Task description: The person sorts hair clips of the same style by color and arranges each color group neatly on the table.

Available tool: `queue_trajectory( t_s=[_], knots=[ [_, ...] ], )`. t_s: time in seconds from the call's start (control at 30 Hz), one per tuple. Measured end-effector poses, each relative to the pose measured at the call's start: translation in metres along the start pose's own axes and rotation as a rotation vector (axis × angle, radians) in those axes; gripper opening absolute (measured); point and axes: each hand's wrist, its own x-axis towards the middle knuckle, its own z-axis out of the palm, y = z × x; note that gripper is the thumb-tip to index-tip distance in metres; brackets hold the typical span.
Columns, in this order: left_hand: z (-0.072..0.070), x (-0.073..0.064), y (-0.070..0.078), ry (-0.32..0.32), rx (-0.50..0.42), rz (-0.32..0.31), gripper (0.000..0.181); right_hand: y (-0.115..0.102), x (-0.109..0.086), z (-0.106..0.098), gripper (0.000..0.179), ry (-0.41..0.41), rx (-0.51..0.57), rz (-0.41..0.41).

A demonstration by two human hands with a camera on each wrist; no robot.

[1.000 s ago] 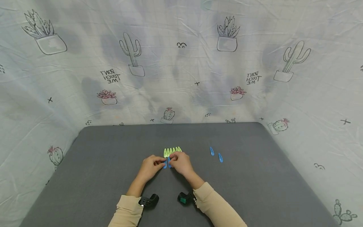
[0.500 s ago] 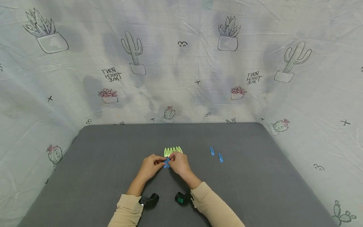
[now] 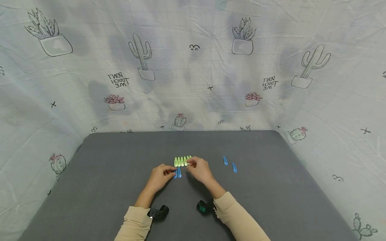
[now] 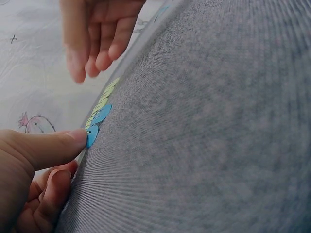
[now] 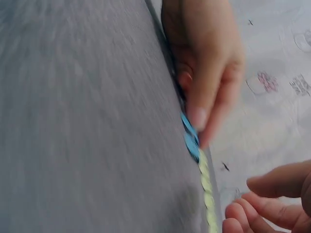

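In the head view my left hand [image 3: 158, 177] pinches the left of two blue snap hair clips [image 3: 175, 174] at the table's middle. The left wrist view has its thumb [image 4: 73, 141] over the end of that clip. Right beside it lies the second blue hair clip [image 3: 179, 172], with nothing touching it. Just beyond them runs a row of several yellow-green hair clips [image 3: 182, 162]. My right hand [image 3: 200, 169] hovers at the right end of this row, partly covering it. In the right wrist view its fingers [image 5: 265, 208] are loosely bent and hold nothing.
Two more blue hair clips, a nearer one [image 3: 234, 167] and a farther one [image 3: 225, 160], lie apart to the right on the grey table [image 3: 120, 154]. A pale curtain [image 3: 181, 67] with cactus drawings hangs behind the table and along both sides.
My right hand slid the second blue clip left against the first, let go of it, and moved away to the right. My left hand has stayed in place.
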Motion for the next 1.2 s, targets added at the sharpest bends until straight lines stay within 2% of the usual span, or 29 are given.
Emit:
queue_trajectory(
  t_s=[0.17, 0.4, 0.63, 0.93, 1.2],
  knots=[
    [-0.001, 0.0, 0.001, -0.012, 0.014, -0.006, 0.015, 0.013, -0.002, -0.022, 0.023, -0.055, 0.088, 0.007],
    [-0.002, 0.001, 0.0, -0.027, 0.018, -0.025, 0.016, 0.039, -0.006, -0.05, 0.03, -0.023, 0.146, 0.014],
    [-0.002, 0.003, -0.001, -0.018, 0.019, -0.015, 0.016, 0.025, -0.025, -0.092, 0.034, -0.037, 0.177, 0.008],
    [-0.001, 0.003, 0.001, -0.027, 0.016, -0.025, 0.016, 0.06, -0.034, -0.115, 0.044, -0.055, 0.251, 0.007],
    [-0.001, 0.002, 0.003, -0.032, 0.016, -0.039, 0.016, 0.106, -0.037, -0.125, 0.043, 0.03, 0.231, 0.028]
  ],
)
